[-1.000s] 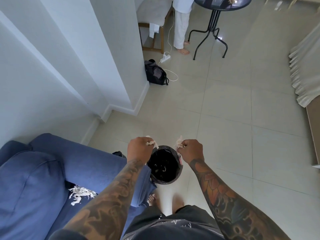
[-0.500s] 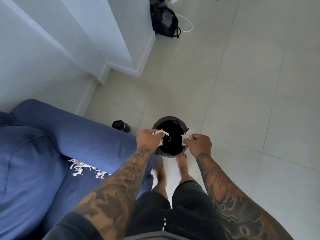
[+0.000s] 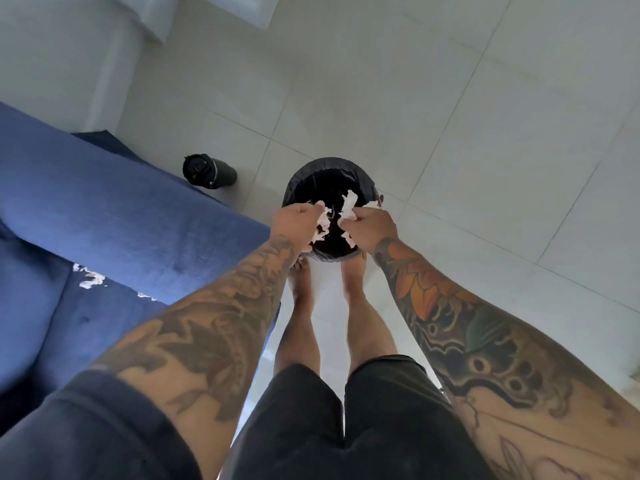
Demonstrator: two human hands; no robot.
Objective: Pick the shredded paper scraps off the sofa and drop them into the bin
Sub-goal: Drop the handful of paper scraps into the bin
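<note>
Holding both hands directly over the round bin with the black plastic liner (image 3: 330,174), I am keeping each fist closed on a clump of white shredded paper scraps. The left hand (image 3: 294,223) is hanging over the bin's left rim with its fingers curled tight around its scraps (image 3: 322,225), and the right hand (image 3: 372,228) is sitting over the right rim, pinching a ragged tuft (image 3: 348,202) that is sticking up above the knuckles. I am keeping the two hands just beside each other, apart but nearly meeting above the dark mouth, so that anything falling is going inside rather than onto the pale tiled floor (image 3: 450,133). Some shreds are dangling below the fists within the opening; whether any are already falling I cannot tell.

The bin is standing on the floor right at my bare toes, near the front corner of the blue fabric sofa (image 3: 121,209), which is keeping each carry short. More white scraps (image 3: 90,277) are lying on the sofa seat, against the inner side of the armrest, so I am judging the job only partly done. A dark cylindrical bottle (image 3: 209,171) is lying on the floor between the sofa's armrest and the bin, clear of both hands. The next move, as I am reading it, is simply spreading the fingers; light paper may drift, so low and centred seems wise.
</note>
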